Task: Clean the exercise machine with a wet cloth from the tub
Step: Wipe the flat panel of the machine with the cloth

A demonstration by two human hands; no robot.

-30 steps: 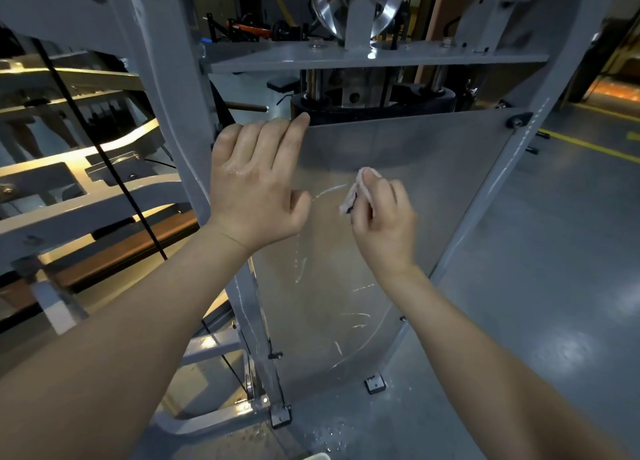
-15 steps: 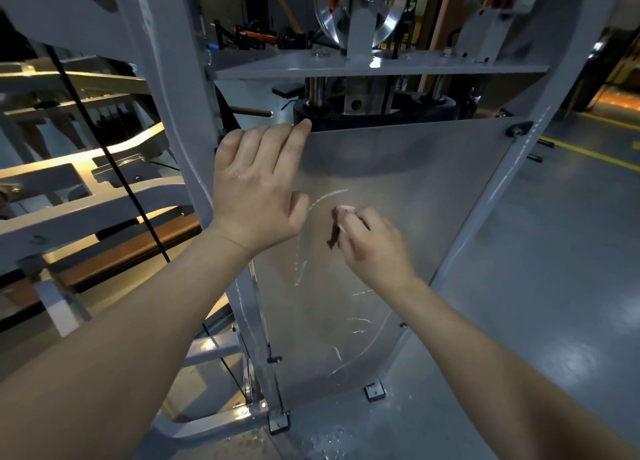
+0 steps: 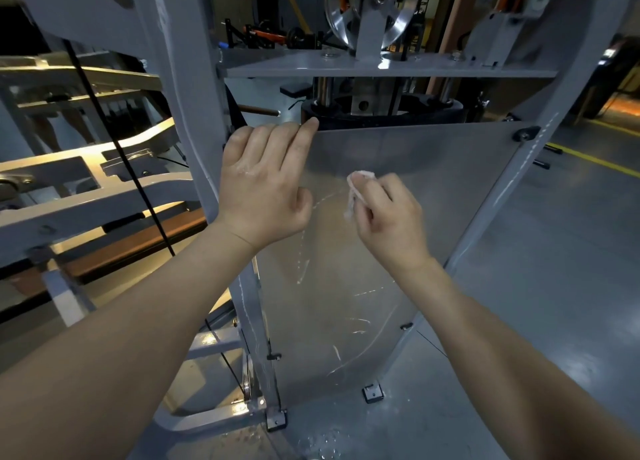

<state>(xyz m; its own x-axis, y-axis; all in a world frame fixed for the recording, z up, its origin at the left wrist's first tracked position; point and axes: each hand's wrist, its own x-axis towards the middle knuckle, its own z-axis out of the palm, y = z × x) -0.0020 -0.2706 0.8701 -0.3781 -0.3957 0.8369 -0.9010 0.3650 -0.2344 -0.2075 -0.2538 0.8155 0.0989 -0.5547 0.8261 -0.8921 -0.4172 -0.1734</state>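
Note:
The exercise machine has a grey frame [image 3: 187, 120] and a translucent shield panel [image 3: 433, 189] streaked with wet marks. My left hand [image 3: 263, 189] lies flat against the panel's upper left corner, fingers straight and reaching its top edge. My right hand [image 3: 388, 217] grips a small pale wet cloth [image 3: 355, 189] and presses it on the panel, just right of my left hand. The tub is out of sight.
Above the panel sit a grey crossplate [image 3: 381, 66], a silver pulley wheel [image 3: 367, 6] and a black weight stack top [image 3: 381, 111]. A black cable [image 3: 117, 148] runs down at left past other machine arms [image 3: 86, 196]. Wet grey floor [image 3: 554, 269] with a yellow line lies to the right.
My right hand with the cloth slid down the panel, then came back up toward the upper middle. My left hand has stayed on the panel's top corner.

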